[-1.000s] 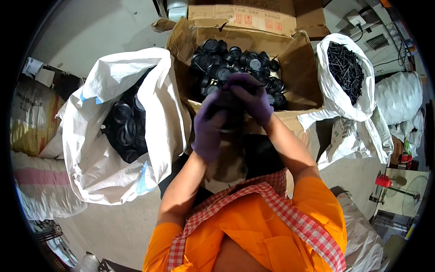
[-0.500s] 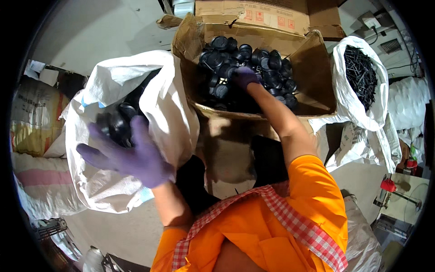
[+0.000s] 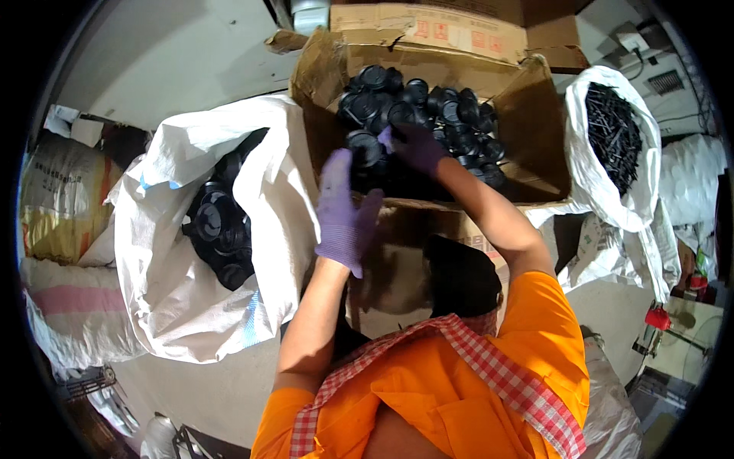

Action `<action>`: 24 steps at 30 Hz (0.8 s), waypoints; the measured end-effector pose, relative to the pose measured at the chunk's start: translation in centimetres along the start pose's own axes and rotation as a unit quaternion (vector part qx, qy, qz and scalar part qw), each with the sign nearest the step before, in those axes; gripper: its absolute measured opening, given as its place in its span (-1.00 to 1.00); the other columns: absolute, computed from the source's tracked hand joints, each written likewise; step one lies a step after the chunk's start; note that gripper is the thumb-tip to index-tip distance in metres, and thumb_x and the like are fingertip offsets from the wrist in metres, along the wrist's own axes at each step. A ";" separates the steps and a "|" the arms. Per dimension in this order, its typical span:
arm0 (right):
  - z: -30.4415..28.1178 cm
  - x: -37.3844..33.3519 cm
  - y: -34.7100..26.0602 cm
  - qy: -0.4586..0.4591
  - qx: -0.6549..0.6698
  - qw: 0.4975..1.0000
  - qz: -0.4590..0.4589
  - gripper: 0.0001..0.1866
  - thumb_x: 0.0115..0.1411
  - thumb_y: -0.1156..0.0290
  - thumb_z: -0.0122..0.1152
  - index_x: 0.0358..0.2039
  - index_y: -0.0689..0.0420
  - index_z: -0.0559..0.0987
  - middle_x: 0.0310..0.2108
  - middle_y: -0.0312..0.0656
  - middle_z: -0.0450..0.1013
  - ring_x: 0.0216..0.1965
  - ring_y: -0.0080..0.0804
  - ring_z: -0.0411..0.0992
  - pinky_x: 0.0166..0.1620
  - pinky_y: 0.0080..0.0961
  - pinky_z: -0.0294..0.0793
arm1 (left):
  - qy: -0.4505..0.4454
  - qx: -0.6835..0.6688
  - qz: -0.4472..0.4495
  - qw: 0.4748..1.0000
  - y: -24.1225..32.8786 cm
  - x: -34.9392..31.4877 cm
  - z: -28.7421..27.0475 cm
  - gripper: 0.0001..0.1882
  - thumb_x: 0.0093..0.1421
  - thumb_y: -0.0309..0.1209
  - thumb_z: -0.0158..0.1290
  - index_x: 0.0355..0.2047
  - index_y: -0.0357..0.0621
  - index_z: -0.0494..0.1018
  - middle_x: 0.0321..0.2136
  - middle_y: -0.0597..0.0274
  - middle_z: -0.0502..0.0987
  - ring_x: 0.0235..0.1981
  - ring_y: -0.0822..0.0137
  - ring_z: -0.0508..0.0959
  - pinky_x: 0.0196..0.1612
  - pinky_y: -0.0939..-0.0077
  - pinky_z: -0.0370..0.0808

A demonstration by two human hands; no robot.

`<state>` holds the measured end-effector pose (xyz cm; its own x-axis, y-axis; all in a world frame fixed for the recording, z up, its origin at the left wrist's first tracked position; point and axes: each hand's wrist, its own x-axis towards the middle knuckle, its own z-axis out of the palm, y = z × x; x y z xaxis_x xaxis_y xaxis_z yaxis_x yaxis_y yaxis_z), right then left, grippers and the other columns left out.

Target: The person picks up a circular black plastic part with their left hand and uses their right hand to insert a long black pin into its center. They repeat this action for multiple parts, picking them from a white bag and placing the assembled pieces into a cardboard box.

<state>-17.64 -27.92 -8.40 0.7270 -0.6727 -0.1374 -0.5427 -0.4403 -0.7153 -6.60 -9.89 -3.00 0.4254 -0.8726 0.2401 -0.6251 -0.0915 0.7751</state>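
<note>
Purple gloves cover both of my hands. My left hand (image 3: 341, 210) is at the near left edge of the cardboard box (image 3: 527, 164), its thumb spread from its fingers and nothing visible in its grasp. Inside the box, my right hand (image 3: 419, 148) is bent with its fingertips at a black round cap-like part (image 3: 366, 148), seemingly gripping it; the fingers are partly hidden. Many similar black round parts (image 3: 451, 112) are heaped around and behind that hand. To the left, an open white woven sack (image 3: 287, 176) holds more black round parts (image 3: 218, 218).
On the right stands another white sack (image 3: 577, 138), full of thin black stick-like pieces (image 3: 613, 138). Stacked filled sacks (image 3: 73, 306) line the left side. A red-handled device (image 3: 657, 317) is at the far right. Box flaps (image 3: 459, 32) rise behind the carton.
My left hand has moved right, from over the white sack to the box edge. My right hand has shifted slightly nearer me, with a black round part now at its fingertips.
</note>
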 end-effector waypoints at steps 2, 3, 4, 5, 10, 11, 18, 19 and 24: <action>-2.5 -4.2 -2.0 -0.036 0.259 0.965 -0.010 -0.78 0.20 0.31 0.08 -0.26 0.17 0.54 -0.33 -0.10 0.49 -0.28 -0.31 0.46 -0.16 -0.47 0.41 | 0.054 0.067 0.000 0.996 1.5 0.8 0.2 -0.21 -0.07 -0.46 0.20 0.19 -0.23 0.14 0.13 -0.18 0.20 0.12 -0.03 0.29 0.20 0.22 0.22; -3.2 -6.0 -3.1 -0.055 0.384 0.921 -0.023 -0.83 0.20 0.35 0.10 -0.29 0.17 0.54 -0.40 -0.18 0.50 -0.35 -0.43 0.46 -0.23 -0.56 0.43 | 0.048 -0.045 -0.069 0.995 1.7 0.9 0.4 -0.21 -0.07 -0.49 0.19 0.20 -0.24 0.13 0.11 -0.13 0.25 0.09 0.03 0.34 0.16 0.26 0.27; -3.8 -7.4 -3.8 -0.056 0.393 0.917 -0.034 -0.85 0.20 0.39 0.11 -0.28 0.17 0.55 -0.41 -0.23 0.49 -0.34 -0.52 0.44 -0.23 -0.60 0.42 | 0.038 -0.155 -0.138 0.977 1.4 1.0 0.6 -0.21 -0.06 -0.51 0.18 0.20 -0.24 0.11 0.08 -0.09 0.29 0.05 0.09 0.38 0.13 0.30 0.32; -4.2 -8.7 -4.5 -0.058 0.402 0.912 -0.046 -0.86 0.20 0.43 0.11 -0.26 0.16 0.55 -0.41 -0.28 0.49 -0.34 -0.61 0.42 -0.24 -0.64 0.41 | 0.013 -0.414 -0.228 0.881 0.4 0.9 0.9 -0.35 0.00 -0.58 0.10 0.14 -0.30 0.20 -0.04 0.03 0.42 -0.04 0.21 0.46 0.04 0.44 0.41; -6.0 -11.4 -5.4 0.137 0.001 0.949 -0.284 -0.71 0.09 0.41 0.24 -0.14 0.14 0.52 -0.26 -0.17 0.48 -0.23 -0.36 0.47 -0.14 -0.53 0.45 | -0.085 -0.533 -0.261 0.800 1.2 0.4 1.0 -0.55 0.04 -0.59 -0.06 0.01 -0.31 0.35 -0.17 0.13 0.51 -0.18 0.32 0.52 -0.11 0.52 0.48; -5.5 -11.6 -4.6 0.169 -0.055 0.922 -0.343 -0.60 0.05 0.43 0.28 -0.06 0.13 0.48 -0.20 -0.10 0.46 -0.19 -0.24 0.47 -0.08 -0.45 0.45 | -0.108 -0.555 -0.264 0.782 1.5 0.3 1.0 -0.55 0.04 -0.59 -0.07 0.01 -0.31 0.35 -0.17 0.14 0.51 -0.18 0.32 0.52 -0.12 0.52 0.48; -4.0 -13.0 -6.1 0.020 0.140 0.971 -0.195 -0.66 0.10 0.48 0.18 -0.07 0.15 0.46 -0.22 -0.14 0.46 -0.21 -0.38 0.45 -0.10 -0.47 0.41 | -0.211 -0.509 -0.270 0.790 3.2 -0.9 -2.0 -0.55 0.01 -0.58 -0.04 -0.02 -0.28 0.38 -0.26 0.19 0.51 -0.30 0.38 0.52 -0.29 0.60 0.49; -3.9 -13.2 -6.3 0.005 0.162 0.974 -0.161 -0.66 0.09 0.46 0.19 -0.08 0.16 0.46 -0.23 -0.12 0.46 -0.21 -0.33 0.45 -0.10 -0.46 0.41 | -0.183 -0.530 -0.263 0.785 3.1 -1.2 -1.8 -0.54 -0.01 -0.55 -0.01 -0.03 -0.27 0.39 -0.26 0.20 0.51 -0.27 0.37 0.52 -0.23 0.58 0.49; -3.1 -13.3 -6.3 -0.041 0.254 0.964 -0.061 -0.65 0.03 0.39 0.25 -0.14 0.13 0.48 -0.34 -0.11 0.49 -0.29 -0.31 0.47 -0.17 -0.47 0.42 | -0.079 -0.348 -0.138 0.924 1.6 -1.6 -0.8 -0.60 -0.02 -0.52 0.07 -0.10 -0.27 0.44 -0.24 0.21 0.52 -0.21 0.38 0.50 -0.09 0.55 0.44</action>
<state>-25.20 -18.08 0.04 0.8150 -0.5752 -0.0703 -0.1907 -0.1516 -0.9699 -7.73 -8.29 -1.66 0.3699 -0.9265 -0.0687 0.0879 -0.0387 0.9954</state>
